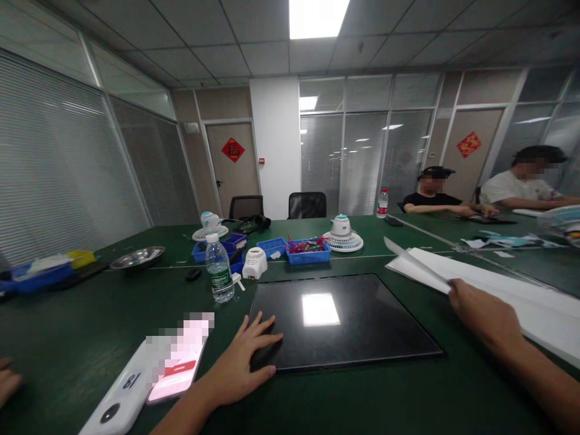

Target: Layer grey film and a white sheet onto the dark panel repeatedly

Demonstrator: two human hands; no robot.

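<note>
A flat black glossy panel (pixel 348 338), like a display screen, lies on the green table and reflects the ceiling light. My left hand (pixel 242 362) rests with fingers spread over the panel's near left corner. To the right, my right hand (pixel 483 311) pinches the edge of a thin white sheet (pixel 414 263), which is tilted up. Beneath it lie more long white sheets (pixel 480 275). A phone with a lit screen (pixel 181 362) and a white device marked 18 (pixel 127 386) lie left of my left hand.
Beyond the panel stand a water bottle (pixel 220 272), a white plastic housing (pixel 254 263), a blue bin of coloured wires (pixel 309 254) and white fan parts (pixel 343 234). A metal dish (pixel 138 258) sits left. Two people work at the right; another person's hand (pixel 8 382) shows at far left.
</note>
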